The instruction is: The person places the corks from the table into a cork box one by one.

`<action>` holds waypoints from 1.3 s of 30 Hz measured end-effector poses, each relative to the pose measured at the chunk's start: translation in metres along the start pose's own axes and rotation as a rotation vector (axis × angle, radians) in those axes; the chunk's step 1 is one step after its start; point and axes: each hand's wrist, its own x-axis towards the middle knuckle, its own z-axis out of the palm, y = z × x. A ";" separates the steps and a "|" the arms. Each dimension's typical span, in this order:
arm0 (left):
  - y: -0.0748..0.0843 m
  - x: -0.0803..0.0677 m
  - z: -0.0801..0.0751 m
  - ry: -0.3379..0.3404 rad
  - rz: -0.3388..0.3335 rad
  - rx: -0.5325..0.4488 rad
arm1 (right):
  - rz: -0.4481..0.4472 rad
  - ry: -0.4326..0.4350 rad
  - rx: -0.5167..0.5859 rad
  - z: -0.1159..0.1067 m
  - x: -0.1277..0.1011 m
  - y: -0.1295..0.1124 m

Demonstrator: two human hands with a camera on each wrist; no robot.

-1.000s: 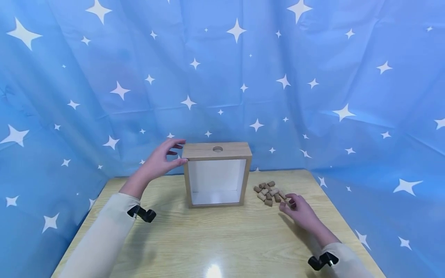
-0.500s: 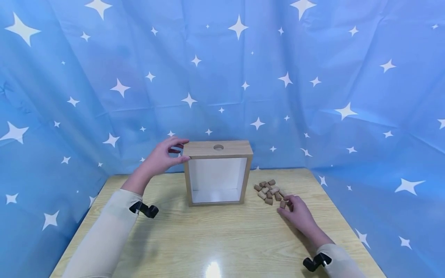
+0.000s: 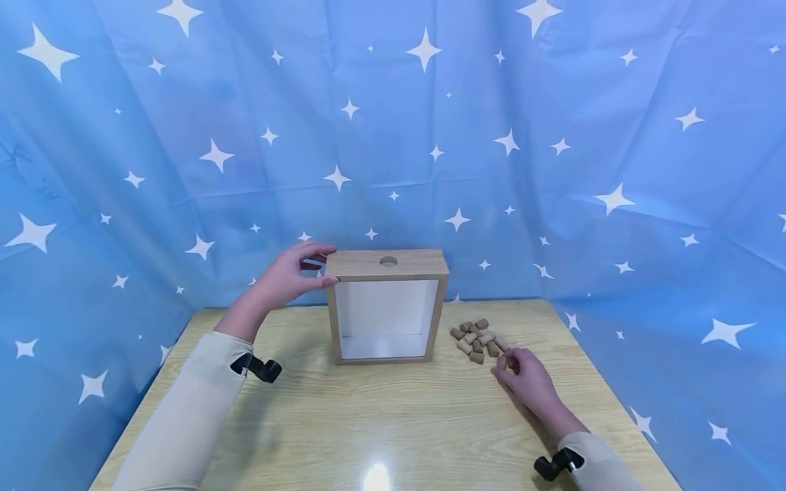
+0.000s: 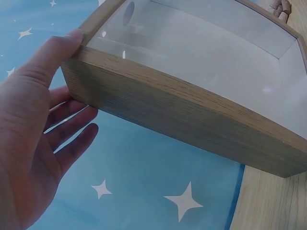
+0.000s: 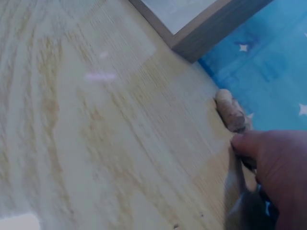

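Observation:
A square wooden shadow box (image 3: 387,264) with a clear front and white inside stands upright on the table, a round hole in its top. My left hand (image 3: 284,278) grips its upper left corner. In the left wrist view the thumb lies on the front edge of the frame (image 4: 182,88) and the fingers reach round toward the back. Right of the box lies a small pile of corks (image 3: 475,341). At the pile's near right side my right hand (image 3: 531,383) pinches one cork (image 3: 502,362) between thumb and fingers. The right wrist view shows corks (image 5: 230,111) just beyond the thumb.
The light wood-grain table (image 3: 368,423) spreads in front of the box and between the arms. A blue curtain (image 3: 393,123) with white stars hangs close behind the box and along both sides.
My right hand has shifted slightly left, and its thumb and fingers have come together on a cork at the pile's edge. The left hand keeps its hold on the box corner.

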 end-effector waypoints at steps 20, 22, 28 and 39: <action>0.000 0.001 0.003 -0.019 -0.028 -0.009 | 0.012 -0.008 0.209 -0.034 0.006 -0.017; -0.002 0.000 0.003 -0.018 -0.022 -0.005 | -0.013 -0.002 0.213 -0.039 0.009 -0.025; -0.002 0.000 0.001 0.001 0.002 -0.006 | -0.064 -0.015 0.222 -0.051 0.021 -0.046; -0.003 0.001 -0.001 -0.006 -0.013 -0.010 | -0.246 0.046 0.195 -0.069 0.037 -0.079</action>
